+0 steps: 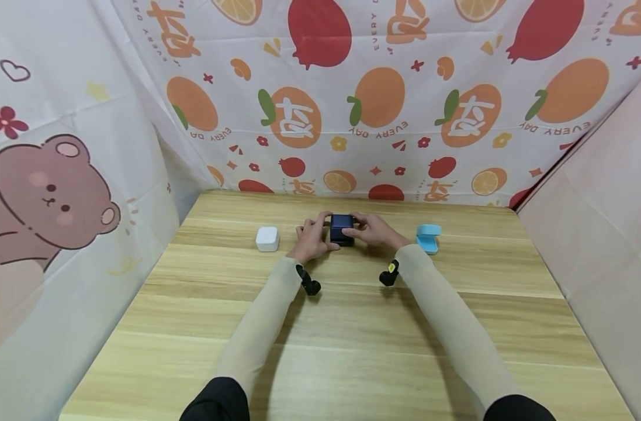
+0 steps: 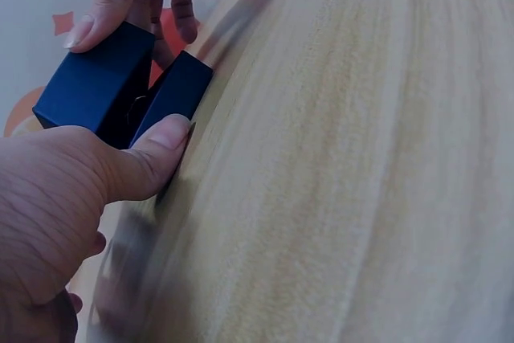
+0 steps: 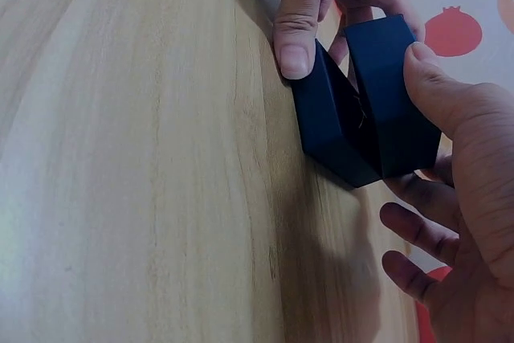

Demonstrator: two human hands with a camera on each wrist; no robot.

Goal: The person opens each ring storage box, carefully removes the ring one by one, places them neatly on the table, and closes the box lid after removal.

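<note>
A small dark blue hinged jewelry box (image 1: 342, 225) stands on the table between both hands. In the left wrist view a gap shows between its lid (image 2: 92, 86) and base (image 2: 181, 90); something thin and pale is faintly visible inside. The left hand (image 1: 312, 238) grips the base, its thumb (image 2: 167, 138) against the near side. With thumb and fingers, the right hand (image 1: 377, 230) holds the lid from the right. In the right wrist view its lower fingers (image 3: 418, 234) spread away from the box. Most of the interior is in shadow.
A closed white rounded box (image 1: 267, 239) sits left of the hands. On the right, just beyond the right wrist, stands a light blue box (image 1: 428, 238) with its lid raised. A fruit-print cloth (image 1: 373, 158) hangs along the back edge of the wooden table (image 1: 346, 351).
</note>
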